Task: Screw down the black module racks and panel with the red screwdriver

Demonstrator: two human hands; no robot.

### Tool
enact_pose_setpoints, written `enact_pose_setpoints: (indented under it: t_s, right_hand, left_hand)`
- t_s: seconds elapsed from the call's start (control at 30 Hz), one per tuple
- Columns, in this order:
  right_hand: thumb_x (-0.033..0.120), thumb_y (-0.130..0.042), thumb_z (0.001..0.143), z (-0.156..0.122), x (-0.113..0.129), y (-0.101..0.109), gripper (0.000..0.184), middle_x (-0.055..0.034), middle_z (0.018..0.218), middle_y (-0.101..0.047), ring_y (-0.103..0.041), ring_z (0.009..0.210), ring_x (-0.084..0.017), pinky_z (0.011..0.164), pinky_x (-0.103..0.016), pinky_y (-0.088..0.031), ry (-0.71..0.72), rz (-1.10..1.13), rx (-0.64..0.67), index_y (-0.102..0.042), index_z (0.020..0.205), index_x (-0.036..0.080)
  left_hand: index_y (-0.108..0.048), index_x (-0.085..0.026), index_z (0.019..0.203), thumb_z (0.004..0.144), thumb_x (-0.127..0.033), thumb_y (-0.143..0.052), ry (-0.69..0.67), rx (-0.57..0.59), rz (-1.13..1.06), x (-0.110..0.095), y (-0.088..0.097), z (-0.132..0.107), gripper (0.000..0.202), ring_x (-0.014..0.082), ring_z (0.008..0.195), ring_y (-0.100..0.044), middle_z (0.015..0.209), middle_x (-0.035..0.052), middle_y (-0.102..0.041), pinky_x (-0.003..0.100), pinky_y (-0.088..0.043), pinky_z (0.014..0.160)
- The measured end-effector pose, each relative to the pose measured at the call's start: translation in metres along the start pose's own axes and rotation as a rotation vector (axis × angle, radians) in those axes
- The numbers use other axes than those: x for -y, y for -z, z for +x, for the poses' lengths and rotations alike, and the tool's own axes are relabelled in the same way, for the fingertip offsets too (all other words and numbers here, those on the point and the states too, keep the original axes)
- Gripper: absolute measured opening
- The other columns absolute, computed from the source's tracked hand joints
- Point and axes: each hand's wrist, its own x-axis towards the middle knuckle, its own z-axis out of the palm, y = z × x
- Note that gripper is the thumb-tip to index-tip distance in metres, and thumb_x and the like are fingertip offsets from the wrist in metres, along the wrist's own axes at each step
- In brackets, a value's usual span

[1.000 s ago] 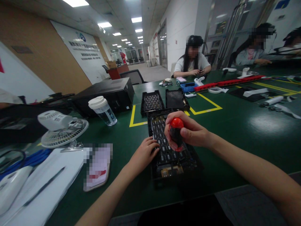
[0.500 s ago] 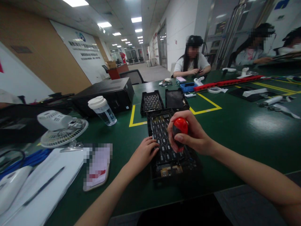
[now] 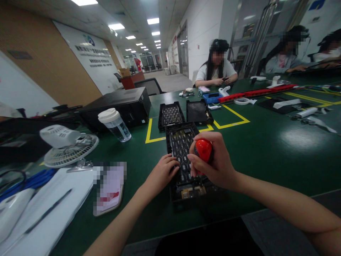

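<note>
My right hand (image 3: pixel 221 163) is wrapped round the red and black handle of a screwdriver (image 3: pixel 204 149), held over the right side of a black battery case (image 3: pixel 168 142). The screwdriver's shaft and tip are hidden behind my fingers. Inside the case are rows of round cells under a black grid, with a tan circuit board (image 3: pixel 188 192) at the near end. My left hand (image 3: pixel 163 171) lies on the case's left edge, its fingers stretched out over the rim and holding nothing.
Beyond the case sit another cell-filled case (image 3: pixel 172 114) and a black cover (image 3: pixel 198 112), near yellow tape lines. To the left are a bottle (image 3: pixel 115 124), a clip fan (image 3: pixel 71 145), a phone (image 3: pixel 110 188) and papers with a pen (image 3: pixel 49 211). A co-worker (image 3: pixel 217 67) sits opposite.
My right hand has shifted slightly down and to the right and turned, tilting the screwdriver's handle. My left hand stays on the case's edge.
</note>
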Motion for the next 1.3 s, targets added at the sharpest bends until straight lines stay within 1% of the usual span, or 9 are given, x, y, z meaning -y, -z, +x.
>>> enact_pose_setpoints:
  t_s: [0.23, 0.4, 0.53, 0.73, 0.87, 1.03, 1.1, 1.2, 1.3]
  right_hand:
    - [0.022, -0.056, 0.086, 0.000, 0.002, -0.006, 0.029, 0.0049, 0.076, -0.048, -0.049, 0.046, -0.006, 0.044, -0.022, -0.043, -0.060, -0.150, -0.118, -0.036, 0.107, 0.028]
    - [0.022, -0.056, 0.086, -0.001, 0.004, -0.010, 0.029, 0.0046, 0.074, -0.048, -0.049, 0.049, -0.008, 0.046, -0.024, -0.045, -0.097, -0.218, -0.208, -0.038, 0.108, 0.026]
    - [0.022, -0.057, 0.086, -0.001, 0.004, -0.013, 0.027, 0.0037, 0.079, -0.050, -0.052, 0.049, -0.007, 0.047, -0.024, -0.046, -0.117, -0.212, -0.315, -0.040, 0.107, 0.026]
    - [0.025, -0.061, 0.084, -0.003, 0.004, -0.014, 0.030, 0.0022, 0.080, -0.051, -0.055, 0.049, -0.009, 0.046, -0.026, -0.046, -0.148, -0.151, -0.357, -0.040, 0.106, 0.029]
    - [0.024, -0.062, 0.083, -0.004, 0.005, -0.014, 0.032, 0.0022, 0.082, -0.050, -0.050, 0.046, -0.007, 0.042, -0.025, -0.043, -0.142, -0.119, -0.359, -0.040, 0.106, 0.029]
    - [0.027, -0.061, 0.084, -0.004, 0.004, -0.013, 0.035, 0.0051, 0.078, -0.047, -0.045, 0.041, -0.004, 0.040, -0.021, -0.040, -0.197, -0.025, -0.329, -0.038, 0.109, 0.030]
    - [0.033, -0.058, 0.086, -0.005, 0.002, -0.013, 0.031, 0.0051, 0.077, -0.047, -0.045, 0.042, -0.004, 0.039, -0.020, -0.039, -0.205, 0.067, -0.306, -0.038, 0.110, 0.030]
    - [0.042, -0.042, 0.092, -0.005, -0.001, -0.010, 0.022, 0.0041, 0.074, -0.048, -0.048, 0.043, -0.006, 0.040, -0.021, -0.040, -0.203, 0.294, -0.246, -0.040, 0.111, 0.029]
    - [0.041, -0.037, 0.094, -0.003, -0.004, -0.003, 0.021, 0.0023, 0.077, -0.051, -0.053, 0.046, -0.008, 0.043, -0.023, -0.045, -0.233, 0.497, -0.140, -0.040, 0.110, 0.028]
  left_hand:
    - [-0.066, -0.018, 0.101, 0.087, -0.020, -0.055, 0.002, 0.020, 0.009, -0.002, 0.000, 0.000, 0.018, 0.0251, 0.119, -0.048, 0.112, 0.0069, -0.064, 0.045, -0.042, 0.102]
    - [-0.066, -0.018, 0.102, 0.088, -0.022, -0.053, 0.014, 0.034, 0.008, -0.002, 0.001, 0.000, 0.019, 0.0248, 0.120, -0.047, 0.112, 0.0069, -0.065, 0.045, -0.042, 0.103]
    - [-0.065, -0.019, 0.099, 0.087, -0.022, -0.054, 0.007, 0.012, 0.015, -0.003, 0.001, 0.000, 0.017, 0.0250, 0.118, -0.049, 0.111, 0.0052, -0.065, 0.045, -0.044, 0.101]
    - [-0.065, -0.018, 0.100, 0.088, -0.024, -0.053, 0.018, 0.021, 0.016, -0.004, 0.001, -0.001, 0.018, 0.0252, 0.118, -0.049, 0.112, 0.0069, -0.065, 0.046, -0.043, 0.102]
    - [-0.066, -0.018, 0.099, 0.088, -0.022, -0.054, 0.017, 0.022, 0.016, -0.005, 0.002, -0.001, 0.017, 0.0252, 0.118, -0.049, 0.111, 0.0062, -0.066, 0.045, -0.043, 0.102]
    - [-0.066, -0.018, 0.099, 0.088, -0.023, -0.054, 0.013, 0.025, 0.014, -0.005, 0.003, 0.000, 0.017, 0.0250, 0.118, -0.049, 0.111, 0.0059, -0.066, 0.044, -0.043, 0.102]
    - [-0.066, -0.018, 0.099, 0.088, -0.023, -0.053, 0.012, 0.024, 0.013, -0.004, 0.002, 0.000, 0.018, 0.0251, 0.119, -0.048, 0.111, 0.0058, -0.065, 0.044, -0.043, 0.102]
    - [-0.066, -0.018, 0.100, 0.089, -0.024, -0.052, 0.011, 0.024, 0.013, -0.002, 0.002, -0.001, 0.018, 0.0254, 0.120, -0.048, 0.112, 0.0060, -0.065, 0.045, -0.044, 0.102]
    - [-0.066, -0.018, 0.100, 0.089, -0.023, -0.052, 0.017, 0.031, 0.007, -0.001, 0.002, -0.001, 0.018, 0.0256, 0.120, -0.048, 0.113, 0.0065, -0.065, 0.045, -0.044, 0.102]
